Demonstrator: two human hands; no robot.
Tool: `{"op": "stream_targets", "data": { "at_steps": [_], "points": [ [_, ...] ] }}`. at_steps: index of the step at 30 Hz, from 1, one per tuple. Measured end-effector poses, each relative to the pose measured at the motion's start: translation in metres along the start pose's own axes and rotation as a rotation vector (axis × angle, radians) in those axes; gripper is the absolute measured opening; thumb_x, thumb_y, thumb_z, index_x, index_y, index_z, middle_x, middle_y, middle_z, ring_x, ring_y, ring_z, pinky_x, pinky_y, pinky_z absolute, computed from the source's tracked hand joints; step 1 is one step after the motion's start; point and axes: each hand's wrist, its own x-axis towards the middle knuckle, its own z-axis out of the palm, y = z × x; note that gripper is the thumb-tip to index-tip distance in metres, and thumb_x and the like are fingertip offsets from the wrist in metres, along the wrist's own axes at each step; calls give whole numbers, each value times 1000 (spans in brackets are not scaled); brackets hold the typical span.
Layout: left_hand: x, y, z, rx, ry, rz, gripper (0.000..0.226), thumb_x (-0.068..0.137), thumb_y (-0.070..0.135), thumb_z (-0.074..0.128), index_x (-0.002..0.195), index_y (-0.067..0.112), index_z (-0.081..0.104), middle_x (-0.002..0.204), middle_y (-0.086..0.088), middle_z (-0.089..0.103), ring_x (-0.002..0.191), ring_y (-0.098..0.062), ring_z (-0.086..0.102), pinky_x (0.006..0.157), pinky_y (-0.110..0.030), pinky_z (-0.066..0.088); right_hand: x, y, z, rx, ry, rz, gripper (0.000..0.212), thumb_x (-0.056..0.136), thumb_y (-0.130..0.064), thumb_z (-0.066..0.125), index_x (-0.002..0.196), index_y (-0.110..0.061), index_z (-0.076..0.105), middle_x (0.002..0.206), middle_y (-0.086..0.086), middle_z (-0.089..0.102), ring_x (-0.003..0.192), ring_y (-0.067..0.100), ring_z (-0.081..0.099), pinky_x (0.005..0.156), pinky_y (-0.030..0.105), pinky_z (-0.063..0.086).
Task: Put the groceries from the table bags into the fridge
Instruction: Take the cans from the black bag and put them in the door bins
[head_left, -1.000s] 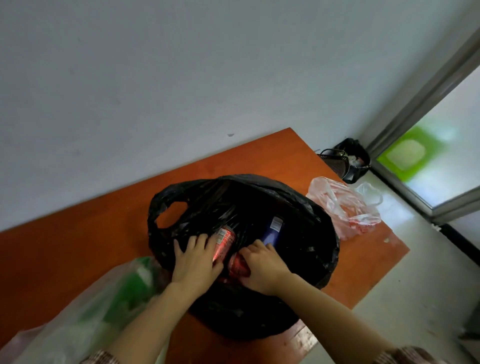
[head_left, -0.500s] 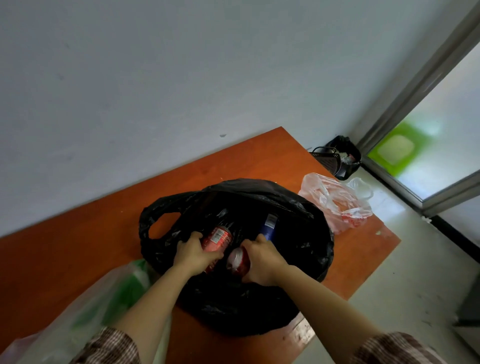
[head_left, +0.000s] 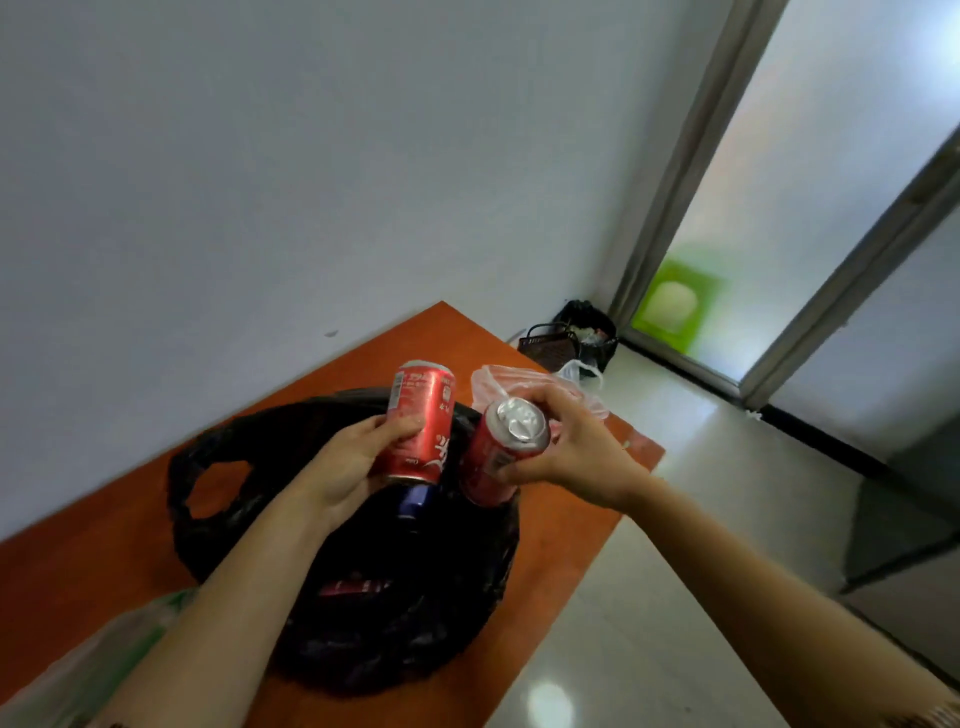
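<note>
While the black bag (head_left: 249, 519) lies open on the orange table (head_left: 78, 561), the left hand (head_left: 343, 467) grips one red can (head_left: 422, 421) and the right hand (head_left: 576, 457) grips another red can (head_left: 498, 457), both above the bag.

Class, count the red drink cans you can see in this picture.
2: an upright red can in the left hand, a tilted red can in the right hand, both above the black bag. A red shape inside it may be a third.
</note>
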Motion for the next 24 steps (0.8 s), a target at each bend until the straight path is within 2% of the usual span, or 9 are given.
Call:
{"op": "stream_targets", "data": {
  "at_steps": [3, 5, 7, 10, 12, 15, 18, 22, 24],
  "points": [
    [-1, 15, 70, 16, -135, 53, 71, 60, 33, 84, 122, 7, 60, 108, -14, 71, 98, -27, 69, 87, -42, 53, -36, 1, -63, 17, 134, -12, 66, 57, -7, 90, 113, -13, 55, 104, 4, 64, 83, -1, 63, 68, 12, 48],
    [-3, 14, 124, 46, -208, 81, 73, 65, 32, 82, 129, 10, 55, 114, -13, 69, 105, -29, 66, 93, -45, 51, -69, 13, -103, -1, 219, -14, 64, 58, -6, 89, 112, -13, 55, 102, 0, 65, 81, -4, 62, 66, 10, 48],
    [-10, 9, 185, 92, -263, 107, 69, 73, 29, 78, 134, 23, 46, 118, -9, 65, 106, -28, 65, 86, -42, 54, -110, 33, -143, -11, 298, -3, 63, 57, -9, 90, 109, -17, 56, 101, -3, 65, 87, 2, 64, 72, 17, 53],
    [-26, -5, 285, 64, -338, 131, 67, 74, 17, 74, 128, 39, 40, 118, -8, 59, 101, -30, 64, 72, -39, 58, -176, 70, -207, -42, 406, 25, 64, 51, -24, 91, 106, -28, 57, 103, -6, 65, 95, 11, 63, 84, 32, 55],
    [-35, -16, 353, 60, -389, 160, 62, 76, 10, 74, 125, 35, 45, 115, -9, 60, 100, -30, 64, 76, -43, 58, -218, 92, -249, -78, 466, 42, 67, 49, -32, 90, 107, -29, 56, 103, -6, 65, 97, 11, 62, 86, 34, 55],
    [-48, -31, 451, 64, -464, 177, 68, 68, 13, 79, 128, 27, 49, 121, -12, 63, 101, -30, 66, 81, -47, 56, -284, 116, -309, -85, 567, 72, 63, 57, -18, 89, 109, -19, 55, 101, -3, 64, 94, 14, 62, 78, 24, 53],
    [-61, -39, 541, 90, -543, 185, 59, 78, 7, 72, 130, 20, 47, 119, -12, 64, 103, -30, 65, 87, -46, 54, -345, 137, -366, -75, 652, 111, 62, 63, -15, 87, 114, -14, 52, 105, 1, 62, 97, 15, 61, 76, 22, 52],
    [-77, -43, 647, 152, -632, 229, 43, 81, 2, 69, 118, 18, 53, 111, -11, 67, 95, -26, 66, 82, -41, 55, -410, 162, -441, -100, 794, 145, 62, 62, -19, 88, 113, -16, 53, 105, -1, 61, 96, 13, 60, 72, 21, 50],
    [-79, -43, 696, 190, -667, 275, 51, 76, 2, 73, 119, 18, 52, 113, -12, 67, 101, -28, 66, 84, -43, 55, -436, 172, -477, -111, 865, 149, 59, 61, -19, 88, 110, -17, 54, 103, -2, 61, 94, 13, 59, 71, 21, 49]
  ]
}}
